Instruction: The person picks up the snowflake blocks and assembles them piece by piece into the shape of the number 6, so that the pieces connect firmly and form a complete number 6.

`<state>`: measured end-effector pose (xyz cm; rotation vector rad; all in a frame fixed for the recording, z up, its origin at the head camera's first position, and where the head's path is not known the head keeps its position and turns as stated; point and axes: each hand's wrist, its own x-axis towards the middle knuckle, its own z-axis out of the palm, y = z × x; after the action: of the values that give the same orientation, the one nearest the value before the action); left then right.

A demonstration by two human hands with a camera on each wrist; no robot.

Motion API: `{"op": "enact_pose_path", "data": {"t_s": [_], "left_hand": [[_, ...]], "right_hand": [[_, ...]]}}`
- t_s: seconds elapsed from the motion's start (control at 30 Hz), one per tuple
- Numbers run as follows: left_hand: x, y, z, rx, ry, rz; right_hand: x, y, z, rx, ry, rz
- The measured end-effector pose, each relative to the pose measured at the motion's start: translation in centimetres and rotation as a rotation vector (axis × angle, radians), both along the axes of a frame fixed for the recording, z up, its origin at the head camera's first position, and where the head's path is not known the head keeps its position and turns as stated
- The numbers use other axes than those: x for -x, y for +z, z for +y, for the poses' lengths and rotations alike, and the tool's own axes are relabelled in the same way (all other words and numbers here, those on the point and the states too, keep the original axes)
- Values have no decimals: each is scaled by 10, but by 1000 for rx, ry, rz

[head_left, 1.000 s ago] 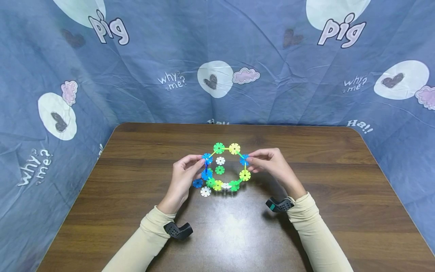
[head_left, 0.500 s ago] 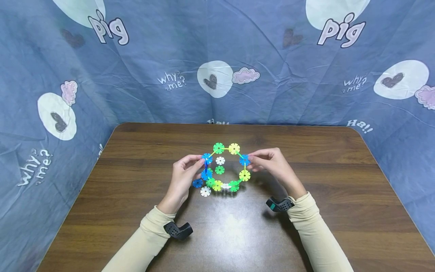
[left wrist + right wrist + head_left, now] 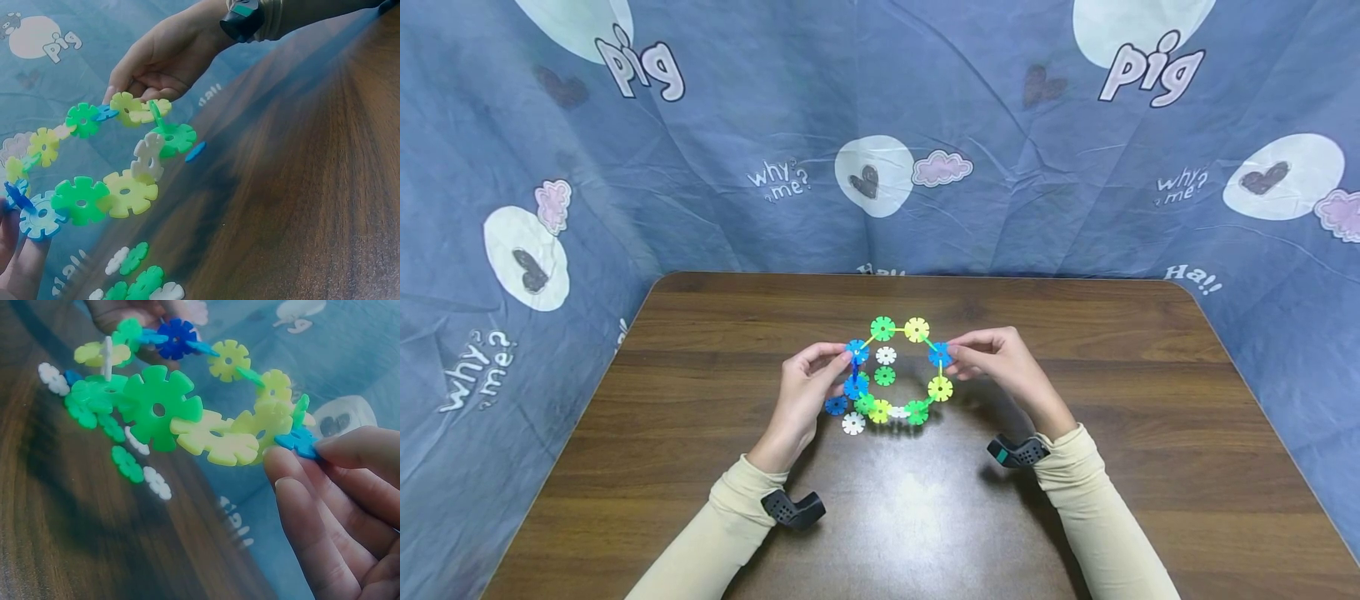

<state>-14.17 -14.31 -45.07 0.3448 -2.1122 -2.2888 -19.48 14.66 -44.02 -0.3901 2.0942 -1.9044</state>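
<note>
A ring of interlocking flower-shaped plastic discs (image 3: 940, 389) in green, yellow, blue and white is held up over the table between both hands. On its left side my left hand (image 3: 808, 383) pinches a blue disc (image 3: 857, 351) between thumb and fingers. Opposite, my right hand (image 3: 1003, 362) pinches another blue disc (image 3: 299, 442) with thumb and fingertips. The right wrist view shows the discs slotted into one another at angles, a large green one (image 3: 140, 394) nearest the camera.
Several loose discs lie on the brown wooden table (image 3: 715, 333) beneath and beside the ring, among them a white one (image 3: 853, 423), a blue one (image 3: 836, 406), a green one (image 3: 885, 376) and a second white one (image 3: 886, 356). A blue printed cloth (image 3: 700, 217) hangs behind the table.
</note>
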Motion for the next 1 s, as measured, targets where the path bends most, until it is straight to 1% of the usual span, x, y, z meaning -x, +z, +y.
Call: {"op": "enact_pose_path", "data": {"t_s": [0.2,0.43,0.63,1.0], "left_hand": [[0,-1,-1,3,-3,0],[1,-2,-1,25,-17,-6],[1,-2,0,27,-23,4],[1,-2,0,33,-21,-4]], "right_hand": [[0,0,0,2,6,-1],[0,-2,0,-29,47,3],[0,-1,0,-19,35,-1],[0,-2,1,-15,38,-2]]}}
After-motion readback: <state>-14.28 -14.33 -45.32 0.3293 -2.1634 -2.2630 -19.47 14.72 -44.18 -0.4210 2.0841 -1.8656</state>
